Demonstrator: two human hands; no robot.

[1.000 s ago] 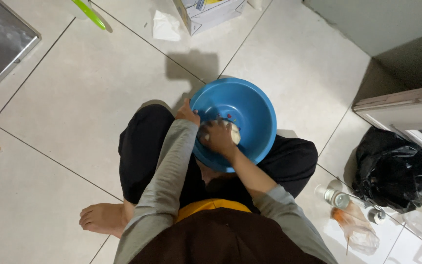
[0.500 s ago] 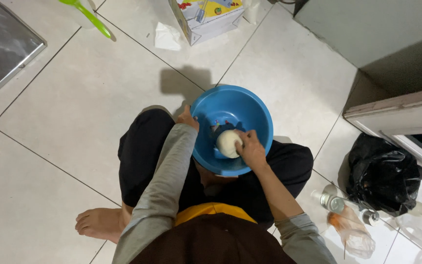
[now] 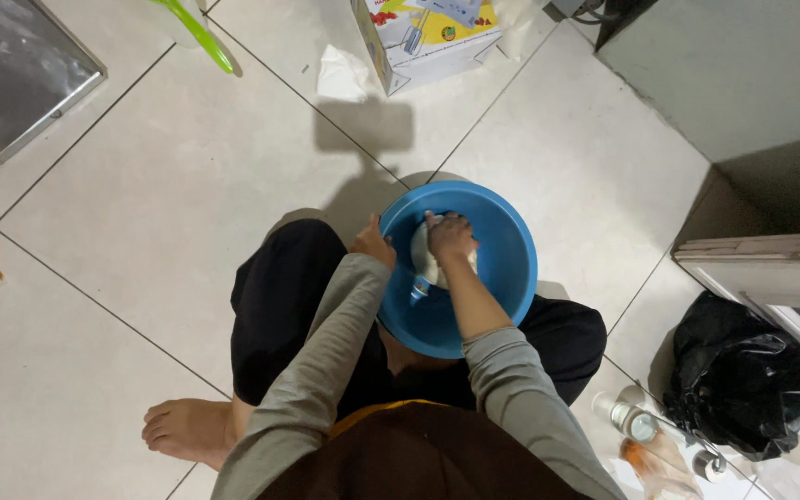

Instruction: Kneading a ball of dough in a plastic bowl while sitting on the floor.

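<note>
A round blue plastic bowl (image 3: 506, 259) rests on my lap as I sit on the tiled floor. Inside it lies a pale lump of dough (image 3: 421, 257). My right hand (image 3: 449, 237) presses down on the dough with closed fingers and covers most of it. My left hand (image 3: 372, 244) grips the bowl's left rim. Grey sleeves cover both forearms.
A colourful cardboard box (image 3: 428, 37) and crumpled white paper (image 3: 343, 74) lie ahead. A metal tray (image 3: 11, 74) is far left, a green utensil (image 3: 198, 35) near it. A black plastic bag (image 3: 743, 380) and small bottles (image 3: 636, 424) sit at right by a cabinet.
The camera has moved closer. My right hand has shifted from the right side of the dough to on top of it, pushing it toward the bowl's far left. My left hand keeps the rim.
</note>
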